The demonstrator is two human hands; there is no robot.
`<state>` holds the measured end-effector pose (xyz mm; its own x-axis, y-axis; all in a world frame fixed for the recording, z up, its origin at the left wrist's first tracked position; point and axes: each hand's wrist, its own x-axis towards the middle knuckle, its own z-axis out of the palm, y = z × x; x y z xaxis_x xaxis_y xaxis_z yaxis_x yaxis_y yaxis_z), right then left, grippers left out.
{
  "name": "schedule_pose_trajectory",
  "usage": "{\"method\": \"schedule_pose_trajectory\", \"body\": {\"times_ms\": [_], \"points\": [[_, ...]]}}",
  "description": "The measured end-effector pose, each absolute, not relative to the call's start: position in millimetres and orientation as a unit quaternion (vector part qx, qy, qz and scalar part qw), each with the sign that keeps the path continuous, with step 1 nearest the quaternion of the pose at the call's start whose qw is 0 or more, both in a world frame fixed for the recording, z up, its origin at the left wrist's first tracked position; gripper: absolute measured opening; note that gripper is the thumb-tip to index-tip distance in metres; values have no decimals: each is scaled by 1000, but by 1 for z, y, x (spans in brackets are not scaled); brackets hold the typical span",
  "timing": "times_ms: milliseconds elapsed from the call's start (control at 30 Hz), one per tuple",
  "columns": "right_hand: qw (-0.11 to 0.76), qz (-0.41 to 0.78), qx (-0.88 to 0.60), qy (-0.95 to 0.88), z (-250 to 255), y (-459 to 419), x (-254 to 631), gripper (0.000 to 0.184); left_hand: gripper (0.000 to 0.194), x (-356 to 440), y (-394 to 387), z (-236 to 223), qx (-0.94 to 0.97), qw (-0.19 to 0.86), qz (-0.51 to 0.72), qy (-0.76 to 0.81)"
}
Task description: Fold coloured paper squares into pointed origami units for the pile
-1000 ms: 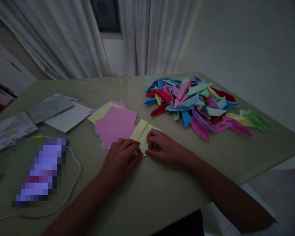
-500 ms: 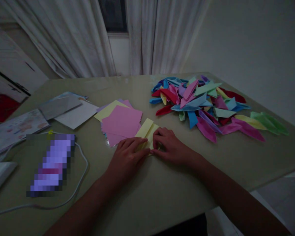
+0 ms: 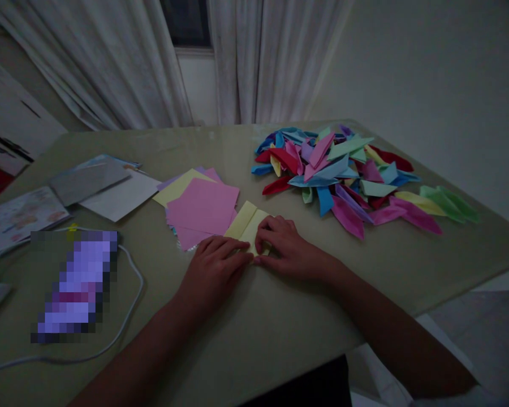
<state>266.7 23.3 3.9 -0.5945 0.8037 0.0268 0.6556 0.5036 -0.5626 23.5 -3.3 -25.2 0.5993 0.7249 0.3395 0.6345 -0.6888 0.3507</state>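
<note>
A pale yellow sheet of folding paper (image 3: 242, 219) lies on the table in front of me, with a crease or folded strip running along its left side. My left hand (image 3: 215, 261) grips its near left edge, fingers bent over the paper and thumb tip close to the right thumb. My right hand (image 3: 285, 244) holds the near right part, its fingers curled and thumb and fingertips pinching. Part of the sheet is hidden under both hands. Just beyond my left hand sits a stack of square coloured papers (image 3: 203, 206), a pink one on top.
A heap of folded coloured paper pieces (image 3: 322, 169) covers the table's (image 3: 398, 265) far right. To the left lie flat packets (image 3: 89, 183), a patterned packet (image 3: 25, 217), a pixelated phone-like object (image 3: 78, 285) and a white cable (image 3: 131, 316). Curtains (image 3: 233, 62) hang behind.
The raised strip on the yellow paper's left side now looks flatter. Both hands keep hold in nearly the same place. The whole view has shifted slightly.
</note>
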Motion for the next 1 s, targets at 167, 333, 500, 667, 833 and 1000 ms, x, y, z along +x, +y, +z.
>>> {"method": "schedule_pose_trajectory", "body": {"times_ms": [167,333,500,667,833,1000], "points": [[113,264,-460,-840,12,24,276,18,19,23,-3,-27,886,98,241,385],[140,264,-474,-828,12,29,287,20,19,23,-1,-31,881,121,247,385],[221,284,-399,-844,8,34,284,15,23,22,-3,-29,883,143,247,373],[162,258,-369,-878,6,38,283,9,24,16,-3,-26,880,150,260,368],[189,242,-376,-874,4,39,285,15,26,5,3,-24,857,94,263,433],[199,212,-407,-866,3,42,284,18,22,-4,7,-23,843,102,257,462]]}}
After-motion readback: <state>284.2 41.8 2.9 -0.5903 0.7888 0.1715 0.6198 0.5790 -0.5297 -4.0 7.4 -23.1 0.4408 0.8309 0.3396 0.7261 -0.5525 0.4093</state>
